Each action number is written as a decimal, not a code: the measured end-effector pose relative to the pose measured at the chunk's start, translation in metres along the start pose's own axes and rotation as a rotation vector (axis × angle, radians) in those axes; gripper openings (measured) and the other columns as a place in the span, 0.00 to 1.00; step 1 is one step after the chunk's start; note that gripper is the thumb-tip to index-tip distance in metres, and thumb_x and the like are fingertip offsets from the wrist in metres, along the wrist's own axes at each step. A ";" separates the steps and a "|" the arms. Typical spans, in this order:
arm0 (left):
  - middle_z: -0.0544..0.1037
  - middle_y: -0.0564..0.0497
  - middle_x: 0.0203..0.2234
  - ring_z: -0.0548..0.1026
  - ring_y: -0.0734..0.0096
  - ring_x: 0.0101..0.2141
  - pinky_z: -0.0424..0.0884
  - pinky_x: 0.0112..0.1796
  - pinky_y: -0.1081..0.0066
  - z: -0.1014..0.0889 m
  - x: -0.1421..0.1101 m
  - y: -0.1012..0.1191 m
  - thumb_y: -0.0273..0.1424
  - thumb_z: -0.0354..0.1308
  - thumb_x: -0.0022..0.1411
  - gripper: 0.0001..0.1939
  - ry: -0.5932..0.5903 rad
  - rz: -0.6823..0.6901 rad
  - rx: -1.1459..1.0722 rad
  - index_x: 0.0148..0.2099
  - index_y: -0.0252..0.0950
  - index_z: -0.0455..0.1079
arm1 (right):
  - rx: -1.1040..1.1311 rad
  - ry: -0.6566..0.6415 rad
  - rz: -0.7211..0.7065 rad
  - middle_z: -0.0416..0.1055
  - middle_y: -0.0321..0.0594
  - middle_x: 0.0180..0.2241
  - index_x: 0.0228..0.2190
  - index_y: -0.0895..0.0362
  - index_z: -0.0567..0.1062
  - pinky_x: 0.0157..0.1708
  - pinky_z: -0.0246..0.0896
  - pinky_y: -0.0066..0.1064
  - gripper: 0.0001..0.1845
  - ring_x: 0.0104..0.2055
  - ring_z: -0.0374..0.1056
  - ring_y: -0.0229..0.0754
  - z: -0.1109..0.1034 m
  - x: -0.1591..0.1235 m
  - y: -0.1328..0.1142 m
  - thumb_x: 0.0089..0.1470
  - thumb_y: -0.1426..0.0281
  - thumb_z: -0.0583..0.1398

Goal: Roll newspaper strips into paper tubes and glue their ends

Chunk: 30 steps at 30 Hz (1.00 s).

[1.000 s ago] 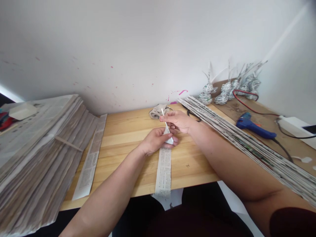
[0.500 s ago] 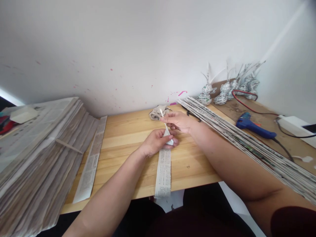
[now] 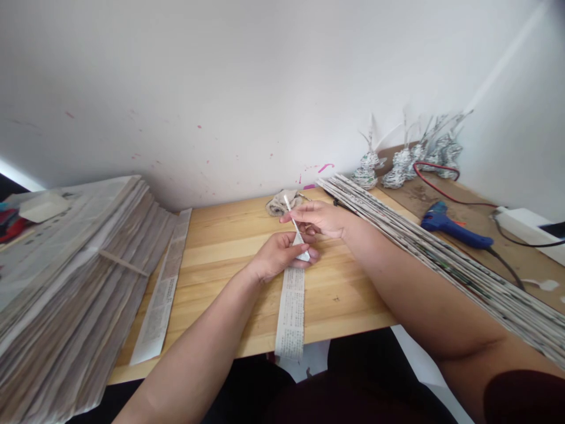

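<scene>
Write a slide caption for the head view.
Both hands hold a newspaper strip above a wooden table, beside a bundle of paper rods.

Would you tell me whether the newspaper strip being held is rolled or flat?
Partly rolled: the strip is a thin tube at the right hand, flat below the left hand.

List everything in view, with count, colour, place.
Strip being rolled: one, off-white, centre
Loose strip: one, off-white, left
Paper stack: one, greyish, far left
Block: one, whitish, atop stack
Red object: one, unclear, left edge
Cloth: one, beige-grey, back centre
Paper sticks: many, whitish, right
Figures: several, whitish, back right
Glue gun: one, blue, right
Cable: one, red, right
Box: one, white, far right
Cardboard: one, brown, right
Table: one, light wood, centre
Wall: white, pink marks, behind
Hands: two, bare, centre: left hand, right hand
</scene>
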State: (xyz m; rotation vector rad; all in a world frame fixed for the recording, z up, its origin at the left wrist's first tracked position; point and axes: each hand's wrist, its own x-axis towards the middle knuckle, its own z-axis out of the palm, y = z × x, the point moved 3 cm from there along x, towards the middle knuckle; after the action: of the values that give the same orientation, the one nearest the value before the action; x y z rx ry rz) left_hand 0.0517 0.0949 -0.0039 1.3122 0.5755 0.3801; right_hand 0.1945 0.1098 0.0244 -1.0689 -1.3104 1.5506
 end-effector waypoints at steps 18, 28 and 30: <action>0.80 0.42 0.36 0.78 0.67 0.38 0.74 0.41 0.65 0.001 0.000 0.000 0.36 0.66 0.56 0.20 0.018 -0.028 -0.048 0.47 0.30 0.72 | -0.081 0.229 -0.079 0.54 0.26 0.16 0.23 0.59 0.73 0.16 0.41 0.24 0.21 0.18 0.48 0.28 -0.004 -0.001 -0.004 0.39 0.55 0.71; 0.80 0.42 0.36 0.78 0.65 0.39 0.74 0.42 0.62 -0.001 0.002 -0.003 0.36 0.65 0.56 0.19 -0.004 -0.012 -0.052 0.47 0.30 0.71 | -0.140 0.121 -0.067 0.66 0.33 0.23 0.25 0.60 0.77 0.23 0.51 0.25 0.17 0.25 0.58 0.30 -0.010 0.000 0.001 0.39 0.59 0.72; 0.80 0.43 0.36 0.78 0.65 0.39 0.74 0.41 0.63 -0.001 0.002 -0.002 0.36 0.66 0.56 0.19 0.003 -0.011 -0.057 0.47 0.30 0.71 | -0.145 0.127 -0.085 0.65 0.32 0.22 0.25 0.59 0.76 0.23 0.52 0.25 0.18 0.24 0.58 0.30 -0.009 -0.001 0.000 0.41 0.57 0.70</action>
State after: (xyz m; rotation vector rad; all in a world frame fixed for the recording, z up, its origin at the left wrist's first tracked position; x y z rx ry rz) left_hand 0.0519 0.0964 -0.0065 1.2535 0.5708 0.3869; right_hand 0.2033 0.1116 0.0241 -1.1668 -1.3787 1.3201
